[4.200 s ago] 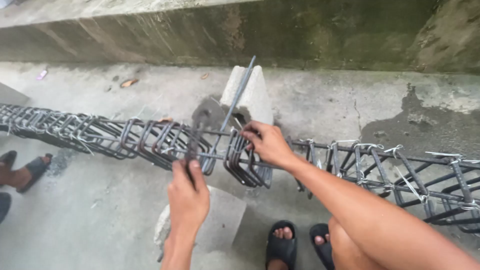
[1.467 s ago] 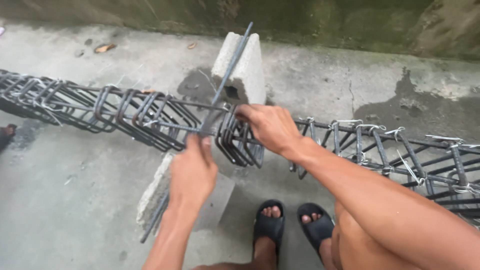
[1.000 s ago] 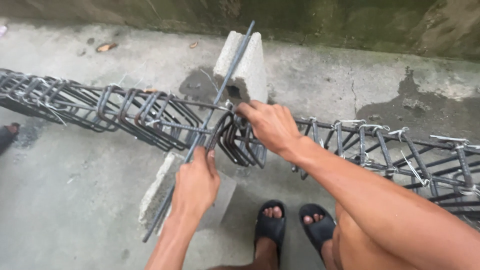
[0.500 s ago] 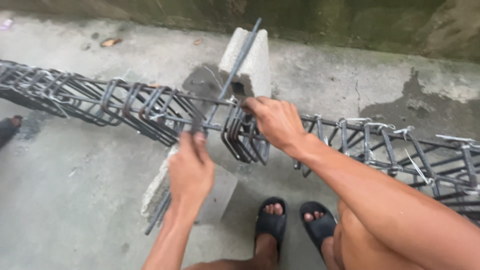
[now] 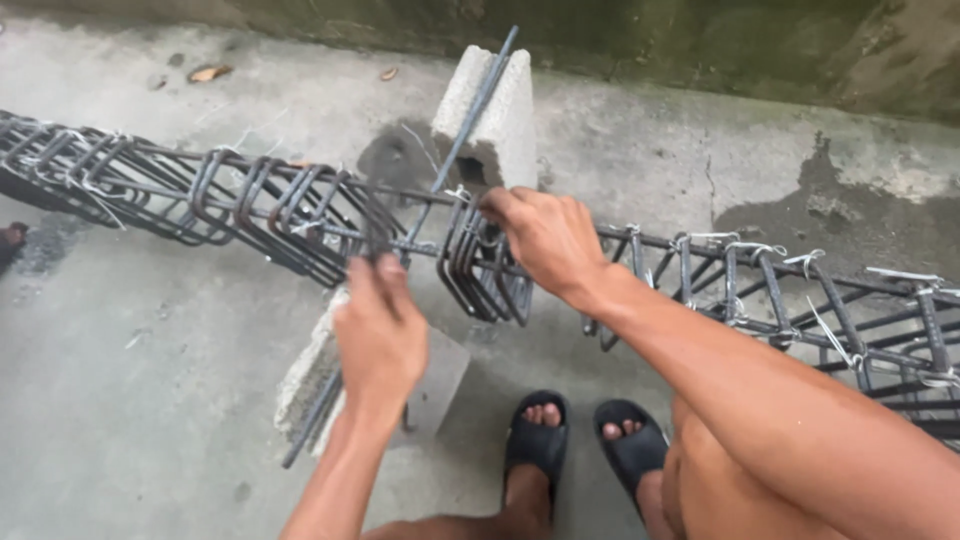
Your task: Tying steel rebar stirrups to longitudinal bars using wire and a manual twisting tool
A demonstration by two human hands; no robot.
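We see no packages or labels: our left hand (image 5: 380,335) pinches a stirrup (image 5: 375,235) on the rebar cage (image 5: 250,205). Our right hand (image 5: 545,240) grips bunched stirrups (image 5: 485,275); a diagonal rebar (image 5: 460,140) lies across two concrete blocks (image 5: 500,120).

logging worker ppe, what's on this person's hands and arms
Nothing: the left hand and right hand are bare, with no gloves, rings or watch in view. Both forearms are bare too, with no sleeves reaching them.
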